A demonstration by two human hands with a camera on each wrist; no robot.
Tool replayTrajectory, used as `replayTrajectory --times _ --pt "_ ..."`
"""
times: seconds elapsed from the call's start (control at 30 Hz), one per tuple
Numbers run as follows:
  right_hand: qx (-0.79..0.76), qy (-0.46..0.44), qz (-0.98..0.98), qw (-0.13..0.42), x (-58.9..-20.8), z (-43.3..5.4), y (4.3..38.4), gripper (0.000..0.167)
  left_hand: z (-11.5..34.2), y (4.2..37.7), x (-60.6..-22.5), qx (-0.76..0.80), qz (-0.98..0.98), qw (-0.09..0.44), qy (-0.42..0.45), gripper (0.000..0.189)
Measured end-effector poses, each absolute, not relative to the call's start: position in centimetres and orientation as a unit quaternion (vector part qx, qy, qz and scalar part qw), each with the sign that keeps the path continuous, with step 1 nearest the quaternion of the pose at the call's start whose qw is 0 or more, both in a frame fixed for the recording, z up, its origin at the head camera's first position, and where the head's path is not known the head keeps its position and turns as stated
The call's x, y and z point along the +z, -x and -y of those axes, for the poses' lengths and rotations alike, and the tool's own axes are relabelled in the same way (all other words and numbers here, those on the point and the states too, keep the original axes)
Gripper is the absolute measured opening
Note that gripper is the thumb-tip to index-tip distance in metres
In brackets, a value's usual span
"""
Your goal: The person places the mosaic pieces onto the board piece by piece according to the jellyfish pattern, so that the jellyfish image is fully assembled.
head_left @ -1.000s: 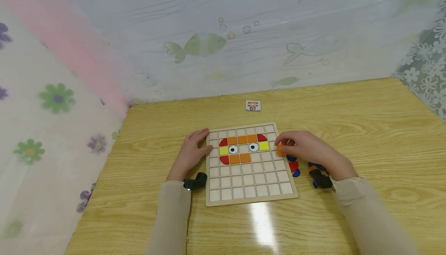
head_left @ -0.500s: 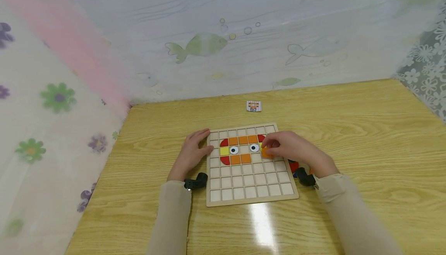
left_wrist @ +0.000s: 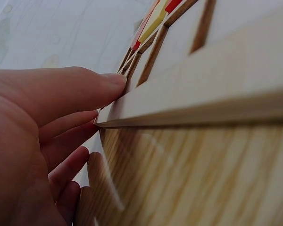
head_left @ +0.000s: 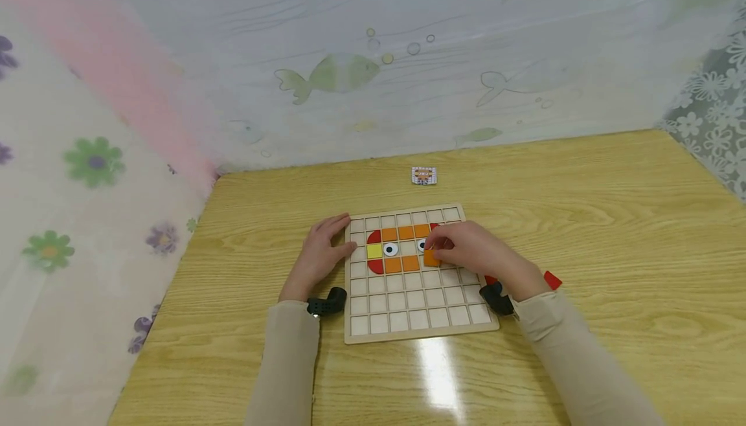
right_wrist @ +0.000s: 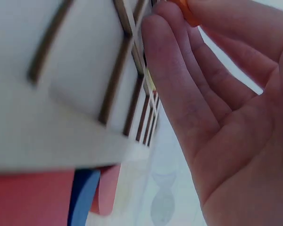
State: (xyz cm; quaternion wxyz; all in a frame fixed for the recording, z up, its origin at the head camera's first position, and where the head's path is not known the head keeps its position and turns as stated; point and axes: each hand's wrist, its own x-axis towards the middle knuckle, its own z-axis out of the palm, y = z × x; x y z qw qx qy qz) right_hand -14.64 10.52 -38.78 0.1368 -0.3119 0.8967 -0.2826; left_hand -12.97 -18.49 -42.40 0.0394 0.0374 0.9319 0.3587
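Note:
My right hand (head_left: 486, 251) pinches an orange square tile (head_left: 431, 258) between thumb and fingertips, low over the wooden grid board (head_left: 415, 300). The tile overlaps a cell just below the right eye tile (head_left: 421, 245), which is partly covered by the fingers. At the board's left edge rests my left hand (head_left: 317, 254), its thumb on the rim in the left wrist view and its other fingers along the side. Set in the grid are orange squares (head_left: 405, 233), red rounded pieces (head_left: 374, 237), a yellow square (head_left: 374, 251) and the left eye tile (head_left: 390, 250).
A small printed card (head_left: 423, 176) lies behind the board. Right of the board, partly hidden by my right wrist, are loose pieces, among them a red piece (head_left: 552, 280) and a blue piece (right_wrist: 82, 195). A patterned wall (head_left: 326, 122) borders the table's back.
My right hand has carried the orange tile leftward from the board's right edge to over the grid, now covering the right yellow square. My left hand has stayed put.

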Motion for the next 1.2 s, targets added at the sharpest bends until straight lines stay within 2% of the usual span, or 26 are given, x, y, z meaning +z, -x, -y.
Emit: replayTrajectory --times 0.3,0.63,1.2 --pt "-0.267 0.292 -0.910 0.127 -38.9 -9.8 14.3 0.008 18.4 13.1 -42.4 0.357 -0.933 0.039 -0.038 0.055" --pt "-0.260 0.310 -0.909 0.098 -39.1 -9.4 14.3 0.008 18.5 12.9 -42.3 0.354 -0.934 0.044 -0.035 0.054" --pt "-0.308 0.264 -0.902 0.148 -37.4 -12.0 14.6 0.017 18.5 13.1 -42.4 0.353 -0.934 0.039 -0.036 0.054"
